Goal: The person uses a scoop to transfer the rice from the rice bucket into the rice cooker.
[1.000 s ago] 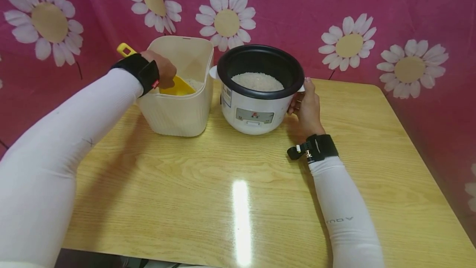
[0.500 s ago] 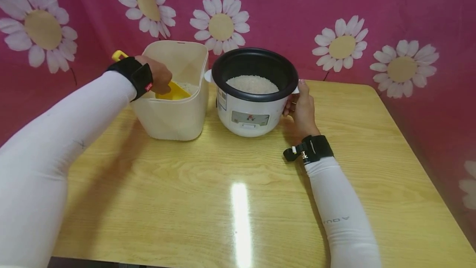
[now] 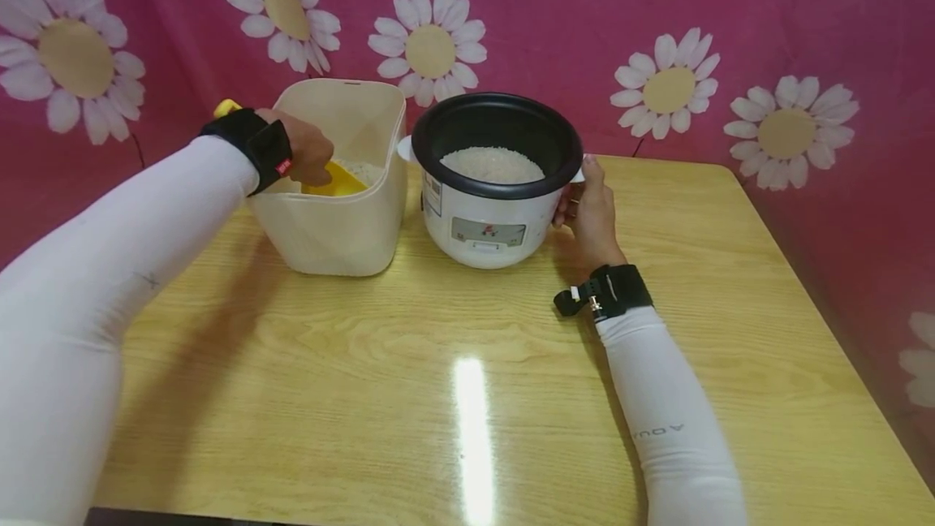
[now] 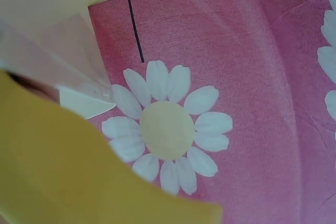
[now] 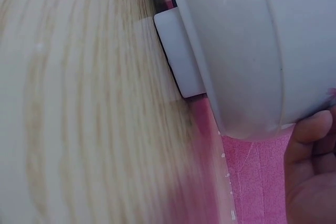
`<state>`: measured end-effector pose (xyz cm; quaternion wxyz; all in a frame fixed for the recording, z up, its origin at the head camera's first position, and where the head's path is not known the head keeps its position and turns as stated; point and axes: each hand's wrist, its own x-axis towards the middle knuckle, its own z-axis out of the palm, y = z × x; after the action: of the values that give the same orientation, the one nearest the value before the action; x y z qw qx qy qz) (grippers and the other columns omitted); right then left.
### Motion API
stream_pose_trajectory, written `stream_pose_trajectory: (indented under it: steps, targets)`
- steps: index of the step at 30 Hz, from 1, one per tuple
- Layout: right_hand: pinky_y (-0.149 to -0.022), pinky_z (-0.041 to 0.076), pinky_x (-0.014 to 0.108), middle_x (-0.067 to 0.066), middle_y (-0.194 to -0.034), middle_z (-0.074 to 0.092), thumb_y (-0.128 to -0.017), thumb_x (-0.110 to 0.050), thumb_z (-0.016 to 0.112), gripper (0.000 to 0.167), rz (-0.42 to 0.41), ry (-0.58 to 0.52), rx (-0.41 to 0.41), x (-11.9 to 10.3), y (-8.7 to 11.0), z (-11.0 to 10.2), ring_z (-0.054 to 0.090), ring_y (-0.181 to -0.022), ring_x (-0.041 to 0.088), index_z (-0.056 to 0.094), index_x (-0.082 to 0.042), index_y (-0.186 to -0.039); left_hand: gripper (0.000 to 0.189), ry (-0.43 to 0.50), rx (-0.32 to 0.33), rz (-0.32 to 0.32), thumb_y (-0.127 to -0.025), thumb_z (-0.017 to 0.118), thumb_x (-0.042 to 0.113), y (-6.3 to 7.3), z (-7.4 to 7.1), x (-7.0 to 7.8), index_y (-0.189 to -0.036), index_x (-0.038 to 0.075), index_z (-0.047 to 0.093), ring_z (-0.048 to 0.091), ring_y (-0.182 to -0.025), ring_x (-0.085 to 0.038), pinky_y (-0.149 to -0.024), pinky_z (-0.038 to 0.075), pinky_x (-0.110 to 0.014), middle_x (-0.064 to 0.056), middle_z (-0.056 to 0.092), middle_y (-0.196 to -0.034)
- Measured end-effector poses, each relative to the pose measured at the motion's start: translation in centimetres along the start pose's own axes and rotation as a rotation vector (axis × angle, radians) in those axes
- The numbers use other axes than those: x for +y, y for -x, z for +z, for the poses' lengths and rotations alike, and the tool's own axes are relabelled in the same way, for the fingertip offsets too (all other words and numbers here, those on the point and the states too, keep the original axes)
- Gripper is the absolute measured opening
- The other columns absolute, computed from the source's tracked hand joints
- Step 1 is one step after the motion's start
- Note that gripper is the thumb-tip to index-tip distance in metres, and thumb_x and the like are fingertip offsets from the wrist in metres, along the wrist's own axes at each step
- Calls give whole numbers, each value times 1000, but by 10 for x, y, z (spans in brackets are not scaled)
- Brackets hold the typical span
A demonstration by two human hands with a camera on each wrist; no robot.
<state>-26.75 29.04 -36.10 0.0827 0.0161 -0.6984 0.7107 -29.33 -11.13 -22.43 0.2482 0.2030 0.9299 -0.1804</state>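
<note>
Apparently at the scooping step, we have our left grip [image 3: 305, 151] clamped on the yellow plastic scoop [image 3: 342, 180] inside the cream plastic bin [image 3: 332, 235] at left, our right grip [image 3: 595, 222] holding the white rice cooker's [image 3: 511, 215] right handle [image 3: 578, 176], so a level lift seems called for.

Light wood-grain table [image 3: 351, 404], cream bin [image 3: 329, 238] toward the far edge, white rice cooker [image 3: 482, 211] just beside

I have my left arm [image 3: 146, 258] slanting in from near left, left hand [image 3: 305, 146] curled in a grip; my right arm [image 3: 675, 412] extends from near right, right hand [image 3: 595, 217] also gripping.
</note>
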Motion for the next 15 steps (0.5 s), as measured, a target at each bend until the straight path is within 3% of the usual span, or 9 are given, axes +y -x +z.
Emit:
stream_pose_trajectory:
  steps: [9,15]
  targets:
    - [-53,46,24,-3,-66,51,-99,-71,39,66,21,-8,11,0,0,-2,48,-54,11,58,-12,-76,29,5,-32,21,-98,60,37,-3,0,-1,-104,11,72,50,-67,-17,-65,48,-27,-2,61,-76]
    - [-54,46,24,-2,-68,51,-99,-71,38,65,15,4,11,1,-1,-3,48,-55,12,59,-14,-78,31,-7,-2,49,-98,58,35,-7,1,-4,-107,9,73,53,-64,-17,-60,45,-25,-2,62,-73]
